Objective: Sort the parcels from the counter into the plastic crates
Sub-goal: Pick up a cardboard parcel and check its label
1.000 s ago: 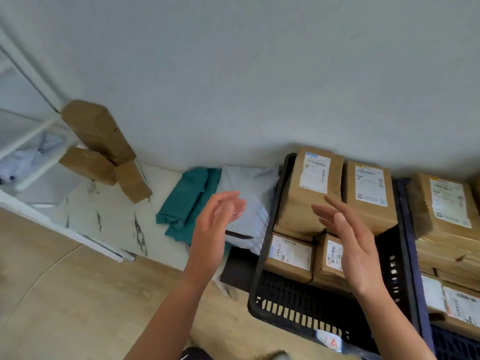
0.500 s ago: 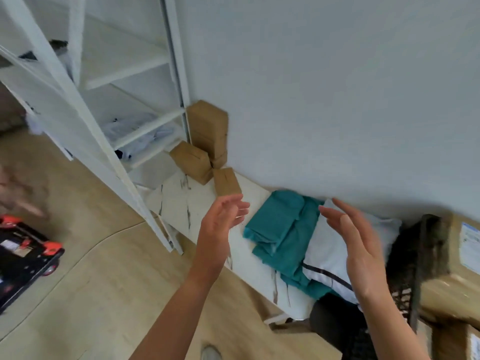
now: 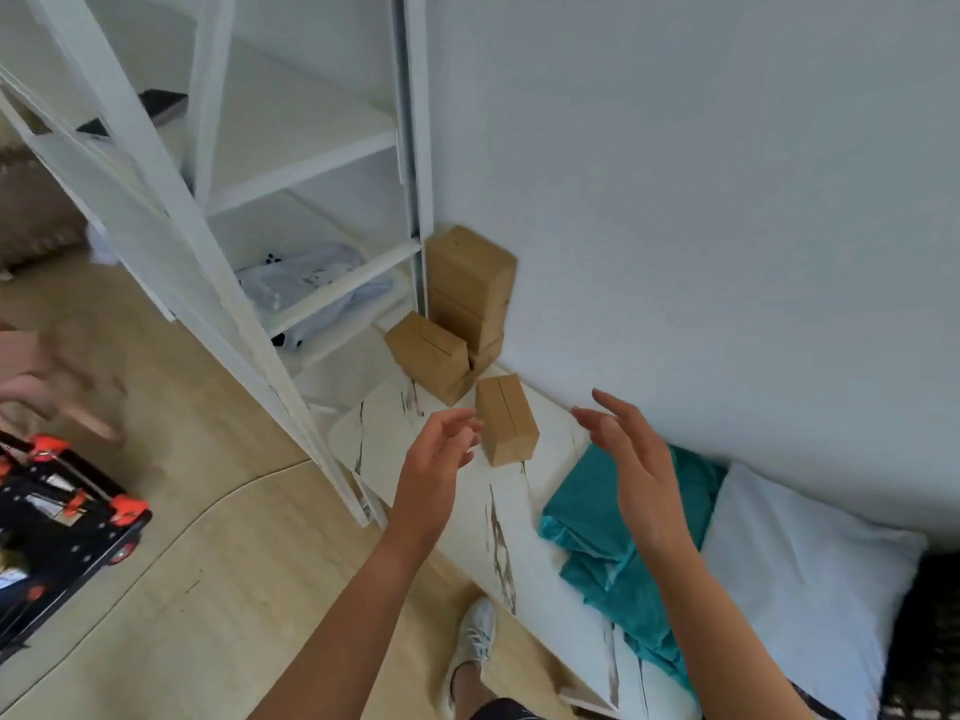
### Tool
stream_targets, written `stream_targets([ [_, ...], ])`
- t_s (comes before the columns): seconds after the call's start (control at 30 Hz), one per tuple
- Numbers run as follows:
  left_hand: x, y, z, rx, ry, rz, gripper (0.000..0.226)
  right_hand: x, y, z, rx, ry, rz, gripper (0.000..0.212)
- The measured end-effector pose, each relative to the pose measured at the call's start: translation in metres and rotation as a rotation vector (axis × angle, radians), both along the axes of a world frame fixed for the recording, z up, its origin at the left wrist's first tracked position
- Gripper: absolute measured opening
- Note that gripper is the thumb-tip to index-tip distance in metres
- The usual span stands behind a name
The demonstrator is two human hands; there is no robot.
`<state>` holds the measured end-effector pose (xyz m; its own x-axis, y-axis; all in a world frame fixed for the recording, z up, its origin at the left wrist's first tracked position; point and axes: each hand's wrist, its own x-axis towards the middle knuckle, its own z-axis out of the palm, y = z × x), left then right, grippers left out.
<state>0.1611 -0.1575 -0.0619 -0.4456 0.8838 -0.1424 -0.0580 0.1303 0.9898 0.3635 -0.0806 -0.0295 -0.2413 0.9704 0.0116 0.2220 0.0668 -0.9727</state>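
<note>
Currently both hands are raised over the counter [image 3: 374, 433], palms turned toward each other, with one lone box [image 3: 506, 418] between them.

Left hand [image 3: 436, 459]: fingers loosely curved and spread, holding nothing. Its fingertips [image 3: 470, 426] are just beside the box's left face; whether they touch cannot be told.

Right hand [image 3: 634, 459]: fingers nearly straight and fanned, holding nothing. It stands clear of the box, over the counter's wall side.

Parcels on the counter:
- The lone box, brown card with a seam along its top, lies flat at the counter's middle, apart from the other boxes.
- A stack [image 3: 467, 288] of brown boxes stands at the counter's far end, against the wall.
- A second box [image 3: 426, 356] leans tilted against the foot of that stack.
- A teal bag [image 3: 623, 537] lies crumpled on the counter's near half.
- A white bag [image 3: 800, 563] lies next to it, nearer the counter's near end, partly overlapped by the teal one.

A dark crate [image 3: 930, 641] shows only as a sliver past the counter's near end; its contents cannot be seen.

Surroundings: a white rack [image 3: 311, 174] rises beyond the counter's far end. A black and orange trolley [image 3: 62, 511] stands on the floor, well away from the counter's front. A white shoe [image 3: 475, 641] is on the floor just beside the counter's front edge.
</note>
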Motion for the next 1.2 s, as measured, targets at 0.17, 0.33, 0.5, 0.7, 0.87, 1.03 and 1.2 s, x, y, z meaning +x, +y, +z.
stream_targets([
  [0.17,-0.036,0.072,-0.035,-0.218,0.145,-0.099,0.024,-0.034,0.068,-0.036,-0.177,0.002,-0.050,0.030],
  [0.33,-0.059,0.130,-0.070,-0.503,0.225,-0.247,0.045,-0.069,0.138,-0.099,-0.335,-0.207,-0.030,0.049],
  [0.5,-0.065,0.161,-0.109,-0.719,0.207,-0.379,0.062,-0.091,0.160,-0.165,-0.558,-0.415,0.049,0.067],
  [0.7,-0.075,0.170,-0.137,-0.727,0.158,-0.439,0.051,-0.114,0.137,-0.191,-0.692,-0.410,0.013,0.063],
  [0.87,-0.093,0.171,-0.145,-0.711,0.168,-0.544,0.049,-0.133,0.109,-0.188,-0.773,-0.328,-0.038,0.051],
  [1.03,-0.111,0.172,-0.124,-0.549,0.184,-0.619,0.045,-0.164,0.081,-0.165,-0.716,-0.193,-0.309,0.042],
  [1.2,-0.122,0.183,-0.073,-0.304,0.181,-0.664,0.043,-0.190,0.071,-0.108,-0.603,0.232,-0.552,0.040],
])
